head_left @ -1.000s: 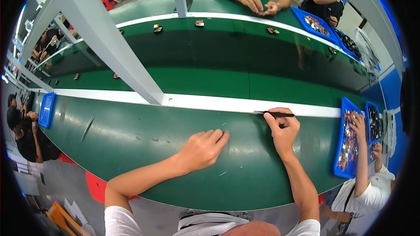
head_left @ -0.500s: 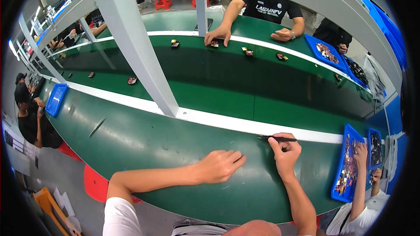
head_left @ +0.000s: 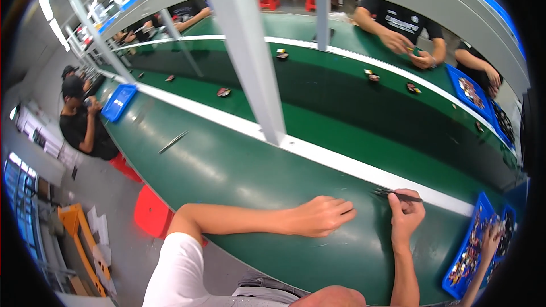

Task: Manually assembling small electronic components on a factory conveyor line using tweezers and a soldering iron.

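Observation:
My right hand [head_left: 407, 216] pinches a pair of black tweezers [head_left: 406, 196], whose tips point left over the green tabletop near the white rail. My left hand [head_left: 324, 216] rests on the table left of it, back upward, with its fingers loosely curled together. Nothing shows at its fingertips, and the palm is hidden. A silver pair of tweezers [head_left: 173, 142] lies alone on the green table [head_left: 227, 176], farther left.
Past the white rail [head_left: 352, 170] a green belt carries several small dark parts [head_left: 372, 77]. A grey post [head_left: 250, 51] rises ahead. At right, another person's hand [head_left: 491, 239] reaches into a blue tray [head_left: 480, 216] of small parts. A blue tray [head_left: 119, 102] stands far left.
The view has turned left, so the scene sits farther right. The person opposite has lifted a small part from the belt and holds it in both hands. My hands keep their poses.

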{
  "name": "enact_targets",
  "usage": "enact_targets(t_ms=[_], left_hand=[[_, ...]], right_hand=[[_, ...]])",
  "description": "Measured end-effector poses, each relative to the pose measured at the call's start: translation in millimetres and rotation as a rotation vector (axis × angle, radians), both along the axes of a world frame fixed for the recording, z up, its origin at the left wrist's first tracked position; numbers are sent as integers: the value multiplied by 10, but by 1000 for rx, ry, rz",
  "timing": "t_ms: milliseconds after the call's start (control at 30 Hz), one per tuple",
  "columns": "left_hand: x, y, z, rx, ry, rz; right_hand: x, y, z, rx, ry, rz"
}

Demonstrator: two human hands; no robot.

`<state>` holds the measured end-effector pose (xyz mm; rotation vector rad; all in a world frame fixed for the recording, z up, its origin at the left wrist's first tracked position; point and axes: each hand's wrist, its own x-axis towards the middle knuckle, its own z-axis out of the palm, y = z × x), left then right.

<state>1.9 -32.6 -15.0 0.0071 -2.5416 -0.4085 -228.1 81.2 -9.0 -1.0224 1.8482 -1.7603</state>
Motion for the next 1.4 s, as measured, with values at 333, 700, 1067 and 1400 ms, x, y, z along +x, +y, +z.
enact_targets(t_ms=[333,700,1067,1400], left_hand=[[42,61,-147,-92,54,19],[-3,96,-82,-46,226,-34],[44,92,45,23,231,57],[143,30,43,-103,145,0]], right_hand=[[271,246,-59,26,19,76],[249,318,-46,-18,330,269],[481,364,146,-249,688,416],[474,291,130,-334,803,392]])
